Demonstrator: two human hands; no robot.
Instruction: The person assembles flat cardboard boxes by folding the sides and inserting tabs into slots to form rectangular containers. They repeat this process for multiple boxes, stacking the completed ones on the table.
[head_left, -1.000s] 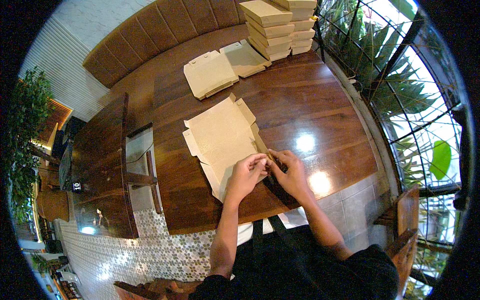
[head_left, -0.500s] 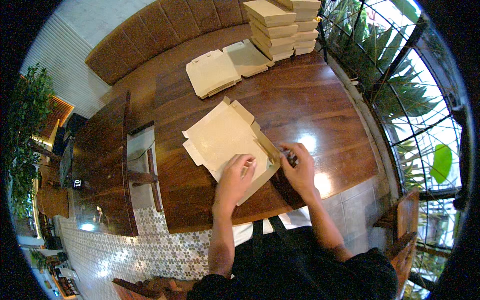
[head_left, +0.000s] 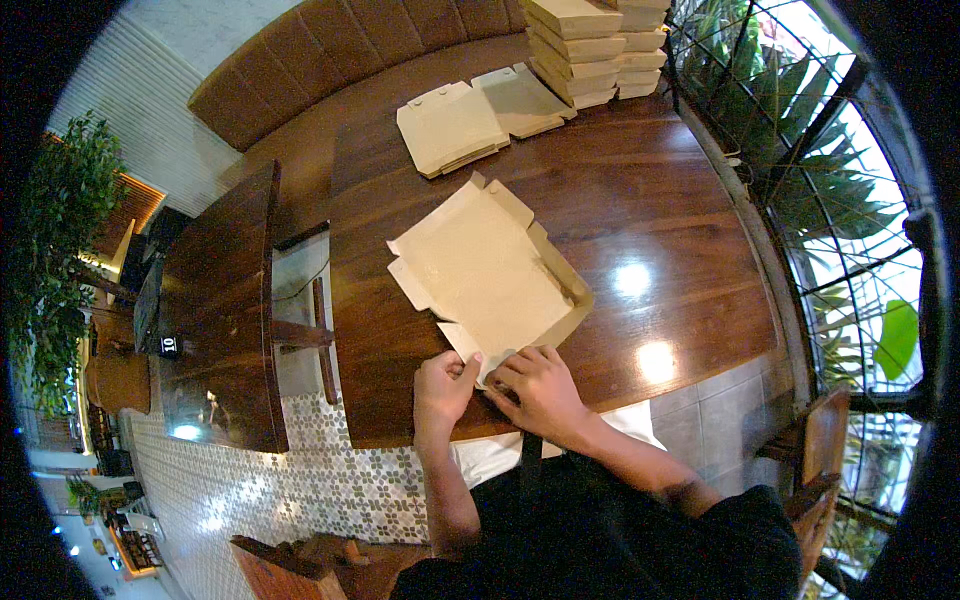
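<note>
A partly folded brown cardboard box (head_left: 490, 270) lies at an angle on the wooden table in front of me. Its right side wall stands up, while flaps on the left side stick out. At the corner closest to my body, my left hand (head_left: 444, 390) pinches a flap between thumb and curled fingers. Just to the right of it, my right hand (head_left: 545, 395) grips the near edge, its fingers bent over the cardboard and partly hiding that corner.
Flat unfolded cardboard boxes (head_left: 452, 130) lie toward the far side of the dark wooden table (head_left: 670, 220). Behind them rise stacks of folded boxes (head_left: 592, 55). A brown padded bench (head_left: 350, 60) runs along the back, and a metal window grille (head_left: 800, 170) borders the right.
My right hand has left the box's right corner and moved left to the near corner beside my left hand. The left hand has come down from the box's inside to that corner's flap.
</note>
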